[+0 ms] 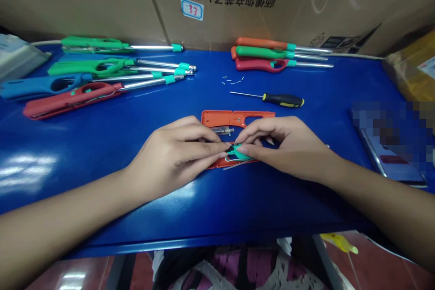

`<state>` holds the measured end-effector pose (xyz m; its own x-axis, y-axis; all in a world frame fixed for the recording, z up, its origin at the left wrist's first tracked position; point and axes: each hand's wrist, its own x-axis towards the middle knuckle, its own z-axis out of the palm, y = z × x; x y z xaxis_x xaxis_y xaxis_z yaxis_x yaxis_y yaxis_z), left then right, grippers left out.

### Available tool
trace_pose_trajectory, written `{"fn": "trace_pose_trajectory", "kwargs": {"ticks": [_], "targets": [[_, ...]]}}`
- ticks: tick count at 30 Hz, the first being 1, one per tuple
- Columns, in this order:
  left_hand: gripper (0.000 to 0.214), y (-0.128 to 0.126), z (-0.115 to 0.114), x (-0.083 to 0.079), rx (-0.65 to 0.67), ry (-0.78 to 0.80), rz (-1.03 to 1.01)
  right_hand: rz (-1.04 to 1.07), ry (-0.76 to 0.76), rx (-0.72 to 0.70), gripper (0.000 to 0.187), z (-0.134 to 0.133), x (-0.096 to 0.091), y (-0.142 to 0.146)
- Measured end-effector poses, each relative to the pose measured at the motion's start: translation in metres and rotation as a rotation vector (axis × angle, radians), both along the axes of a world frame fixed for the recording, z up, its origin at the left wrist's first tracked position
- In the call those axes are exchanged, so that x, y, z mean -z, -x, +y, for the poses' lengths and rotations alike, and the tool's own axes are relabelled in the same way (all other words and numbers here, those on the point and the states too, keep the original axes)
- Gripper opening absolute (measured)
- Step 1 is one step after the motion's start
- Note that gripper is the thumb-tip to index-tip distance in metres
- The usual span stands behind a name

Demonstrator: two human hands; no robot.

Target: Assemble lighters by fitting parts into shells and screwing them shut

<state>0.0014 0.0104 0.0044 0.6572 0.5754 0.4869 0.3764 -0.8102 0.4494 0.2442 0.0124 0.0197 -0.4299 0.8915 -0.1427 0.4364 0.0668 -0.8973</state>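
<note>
My left hand (pixel 181 149) and my right hand (pixel 288 145) meet over an opened orange lighter shell. Between my right thumb and fingers is a teal trigger piece (pixel 242 153). A small black part (pixel 231 148) sits against it, pinched by my left fingertips. Under my fingers lies one orange shell half (pixel 215 162), mostly covered. The other orange shell half (pixel 220 118) rests just behind it, inner side up. A clear tank with a metal valve (pixel 224 131) lies between the halves, partly hidden by my left hand. A thin white wire (pixel 231 160) curves below the trigger piece.
A black and yellow screwdriver (pixel 283 99) and several small screws (pixel 233 82) lie behind the shell. Several lighters, including a red one (pixel 73 99), lie left; a stack with a green lighter (pixel 260 52) lies right. Cardboard (pixel 217 18) stands behind. A phone-like object (pixel 396 163) is at right.
</note>
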Motion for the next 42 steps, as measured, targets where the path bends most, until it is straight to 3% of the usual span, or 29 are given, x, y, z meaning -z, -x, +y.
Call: {"fn": "trace_pose_trajectory", "kwargs": {"ticks": [11, 28, 42], "targets": [[0.031, 0.011, -0.002, -0.007, 0.025, 0.078, 0.215, -0.009, -0.005, 0.017, 0.012, -0.002, 0.001, 0.002], [0.037, 0.005, -0.005, 0.001, 0.022, 0.111, 0.108, -0.052, 0.04, 0.006, 0.009, -0.001, -0.001, 0.002], [0.03, 0.001, -0.009, 0.002, 0.011, 0.11, 0.147, -0.135, -0.054, -0.007, 0.013, -0.003, -0.001, 0.003]]}}
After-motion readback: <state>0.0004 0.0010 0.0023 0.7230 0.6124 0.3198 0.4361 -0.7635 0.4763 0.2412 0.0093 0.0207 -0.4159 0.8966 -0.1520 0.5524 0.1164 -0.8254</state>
